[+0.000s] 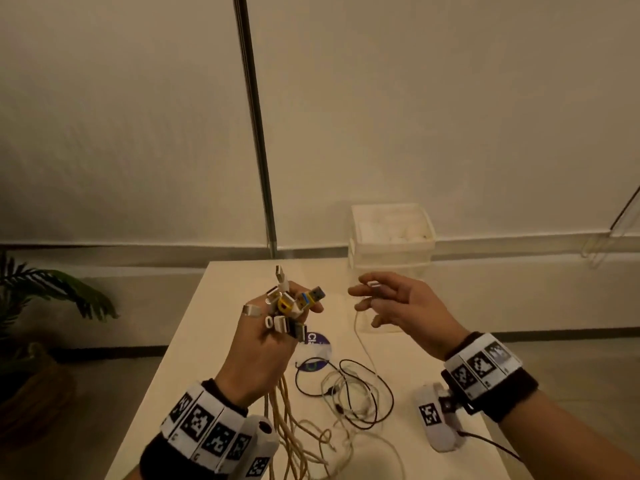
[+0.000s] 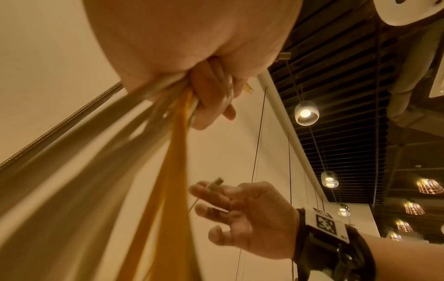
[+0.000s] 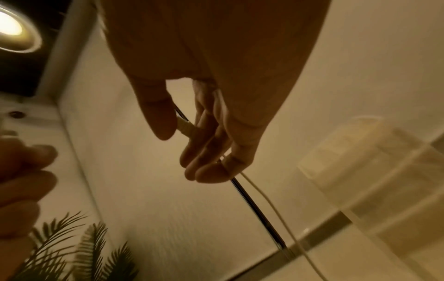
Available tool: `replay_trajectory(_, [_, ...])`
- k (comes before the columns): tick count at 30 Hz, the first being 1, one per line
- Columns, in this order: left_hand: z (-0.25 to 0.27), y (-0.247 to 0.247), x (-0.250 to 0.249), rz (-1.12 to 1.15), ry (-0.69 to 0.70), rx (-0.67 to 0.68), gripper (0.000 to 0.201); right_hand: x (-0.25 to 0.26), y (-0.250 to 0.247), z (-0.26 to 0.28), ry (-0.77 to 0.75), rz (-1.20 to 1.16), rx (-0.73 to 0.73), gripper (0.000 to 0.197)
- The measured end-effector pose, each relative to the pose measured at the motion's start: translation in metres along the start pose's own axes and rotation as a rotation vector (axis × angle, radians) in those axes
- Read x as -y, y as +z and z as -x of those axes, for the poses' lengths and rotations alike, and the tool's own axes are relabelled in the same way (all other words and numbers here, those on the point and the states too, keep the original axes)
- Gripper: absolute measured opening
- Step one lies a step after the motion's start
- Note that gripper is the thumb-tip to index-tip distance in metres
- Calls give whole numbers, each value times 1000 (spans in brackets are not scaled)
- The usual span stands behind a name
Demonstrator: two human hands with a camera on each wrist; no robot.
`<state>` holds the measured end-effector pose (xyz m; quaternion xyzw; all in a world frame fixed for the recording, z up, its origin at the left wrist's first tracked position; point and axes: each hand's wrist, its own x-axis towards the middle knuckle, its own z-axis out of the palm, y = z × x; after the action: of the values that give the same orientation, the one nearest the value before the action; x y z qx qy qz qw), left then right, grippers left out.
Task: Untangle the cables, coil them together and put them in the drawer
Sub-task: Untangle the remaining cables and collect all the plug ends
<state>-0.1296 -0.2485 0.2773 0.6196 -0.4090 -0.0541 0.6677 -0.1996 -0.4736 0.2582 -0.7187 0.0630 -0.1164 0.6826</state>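
My left hand (image 1: 273, 327) is raised above the table and grips a bunch of cables just below their plugs (image 1: 287, 303), which fan out above the fist. Their white and yellow cords (image 1: 287, 410) hang from the fist to the table; the left wrist view shows them as cords (image 2: 134, 152) running from the curled fingers (image 2: 211, 98). My right hand (image 1: 384, 303) pinches the plug (image 1: 373, 284) of one thin white cable (image 1: 362, 337) between thumb and fingers, a little right of the bunch. In the right wrist view that plug (image 3: 186, 127) sits by the thumb.
Loose black and white cable loops (image 1: 349, 393) lie on the white table (image 1: 225, 358). A translucent drawer unit (image 1: 391, 237) stands at the table's far right edge. A round sticker (image 1: 315, 351) lies mid-table. A potted plant (image 1: 41, 296) is left of the table, a metal pole (image 1: 256, 133) behind.
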Motion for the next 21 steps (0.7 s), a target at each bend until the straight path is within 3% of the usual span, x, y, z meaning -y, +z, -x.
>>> replay_trajectory(6, [-15,-6,-13,6,15,-42,38,52,25,-4,-331,403,-172,16])
replay_trajectory(8, [-19,-6,-13,41,0,-68,36,64,45,0,-311,314,-110,18])
replay_trajectory(10, [-24,-4,-13,164,-109,-173,37,70,63,5,-197,100,-15,24])
replay_trajectory(13, [-27,0,-10,292,-261,-270,32,65,80,12,-131,23,-3,29])
replay_trajectory(15, [-27,8,-13,356,-287,-269,27,57,85,16,-139,-25,-17,25])
replay_trajectory(18, [-30,15,-16,370,-325,-233,47,61,95,22,-184,-60,-71,26])
replay_trajectory(21, [-27,25,-22,400,-319,-142,50,64,100,27,-201,-106,-192,25])
